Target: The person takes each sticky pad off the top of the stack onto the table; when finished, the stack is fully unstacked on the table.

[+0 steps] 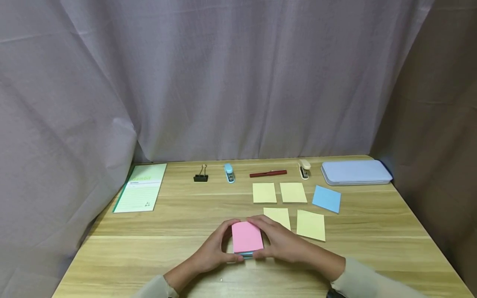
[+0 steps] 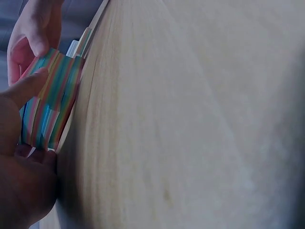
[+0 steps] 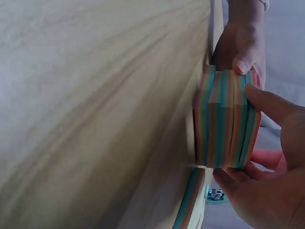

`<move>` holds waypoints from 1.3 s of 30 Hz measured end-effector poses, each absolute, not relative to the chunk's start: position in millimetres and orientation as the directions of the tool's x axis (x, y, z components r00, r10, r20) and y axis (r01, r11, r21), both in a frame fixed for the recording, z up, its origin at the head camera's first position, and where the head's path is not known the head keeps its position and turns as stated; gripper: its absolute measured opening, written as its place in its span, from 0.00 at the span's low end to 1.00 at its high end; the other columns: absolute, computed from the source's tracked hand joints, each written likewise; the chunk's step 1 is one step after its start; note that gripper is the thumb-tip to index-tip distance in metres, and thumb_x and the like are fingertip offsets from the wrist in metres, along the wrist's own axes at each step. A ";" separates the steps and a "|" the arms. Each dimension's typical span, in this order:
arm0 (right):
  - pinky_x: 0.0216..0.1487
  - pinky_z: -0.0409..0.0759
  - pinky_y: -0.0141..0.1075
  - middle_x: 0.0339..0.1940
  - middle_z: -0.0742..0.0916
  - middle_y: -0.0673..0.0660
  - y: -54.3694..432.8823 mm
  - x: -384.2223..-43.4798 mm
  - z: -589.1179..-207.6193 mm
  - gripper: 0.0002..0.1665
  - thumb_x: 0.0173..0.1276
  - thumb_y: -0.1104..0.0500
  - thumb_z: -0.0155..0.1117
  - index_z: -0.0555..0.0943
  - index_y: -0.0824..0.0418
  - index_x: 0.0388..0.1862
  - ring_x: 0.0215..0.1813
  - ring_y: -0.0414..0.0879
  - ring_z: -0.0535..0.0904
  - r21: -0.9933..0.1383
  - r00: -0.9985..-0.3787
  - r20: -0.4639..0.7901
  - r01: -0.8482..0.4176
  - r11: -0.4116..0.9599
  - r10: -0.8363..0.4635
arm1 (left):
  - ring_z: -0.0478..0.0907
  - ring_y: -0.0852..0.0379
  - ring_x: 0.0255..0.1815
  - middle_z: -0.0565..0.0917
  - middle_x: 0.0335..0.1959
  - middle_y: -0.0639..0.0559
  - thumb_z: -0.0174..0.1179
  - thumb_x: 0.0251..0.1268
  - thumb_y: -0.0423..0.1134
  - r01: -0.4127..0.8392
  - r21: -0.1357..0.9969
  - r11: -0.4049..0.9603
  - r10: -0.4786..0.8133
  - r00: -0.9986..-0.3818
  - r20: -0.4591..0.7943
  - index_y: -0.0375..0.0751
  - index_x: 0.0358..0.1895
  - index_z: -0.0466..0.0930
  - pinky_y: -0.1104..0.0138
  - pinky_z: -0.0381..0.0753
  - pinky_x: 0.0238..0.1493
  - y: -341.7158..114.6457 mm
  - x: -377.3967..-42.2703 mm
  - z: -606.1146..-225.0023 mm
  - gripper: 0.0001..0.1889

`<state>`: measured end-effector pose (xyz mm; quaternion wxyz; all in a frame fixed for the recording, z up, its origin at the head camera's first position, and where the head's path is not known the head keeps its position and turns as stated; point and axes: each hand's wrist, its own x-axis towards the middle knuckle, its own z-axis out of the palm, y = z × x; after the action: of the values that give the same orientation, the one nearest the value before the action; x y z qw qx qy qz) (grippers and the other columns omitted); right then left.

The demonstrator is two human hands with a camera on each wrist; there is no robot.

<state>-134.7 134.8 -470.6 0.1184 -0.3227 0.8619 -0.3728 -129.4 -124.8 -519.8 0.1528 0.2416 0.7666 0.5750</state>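
Observation:
A thick stack of sticky note pads, pink on top with striped multicoloured sides, stands close over the table near its front. My left hand grips the stack from the left, thumb at the near edge and fingers round the far side. From the right, my right hand holds it the same way. Both wrist views show the striped layers of the stack, slightly uneven, between the thumbs and fingers. Just beyond the right hand lie yellow sticky note pads, one partly hidden behind that hand.
Several yellow pads and a blue pad lie right of centre. Along the back are a notebook, black binder clip, blue stapler, dark red pen, cream stapler and pale blue case. Grey curtains surround the table.

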 end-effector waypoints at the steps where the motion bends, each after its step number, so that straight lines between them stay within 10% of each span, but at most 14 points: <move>1: 0.70 0.74 0.52 0.72 0.74 0.49 134.1 -134.5 -470.9 0.51 0.62 0.45 0.79 0.67 0.60 0.78 0.71 0.47 0.73 -0.715 -0.766 0.043 -0.472 0.516 -0.641 | 0.67 0.53 0.75 0.74 0.70 0.57 0.81 0.52 0.36 0.198 0.955 0.222 0.547 -0.836 0.047 0.50 0.74 0.63 0.60 0.62 0.79 -124.8 -129.5 -519.9 0.47; 39: 0.62 0.81 0.44 0.68 0.77 0.50 222.6 -100.1 -477.0 0.47 0.58 0.48 0.82 0.71 0.56 0.74 0.65 0.49 0.77 -0.582 -0.855 0.087 -0.461 0.670 -0.512 | 0.67 0.50 0.75 0.72 0.71 0.50 0.79 0.54 0.36 0.193 0.945 0.265 0.529 -0.849 0.025 0.44 0.75 0.63 0.59 0.64 0.77 -123.0 -127.0 -520.4 0.45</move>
<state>-100.1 222.6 -477.0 0.0417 -0.2664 0.9129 -0.3064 -127.0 -123.0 -520.4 0.1497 0.2309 0.7812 0.5604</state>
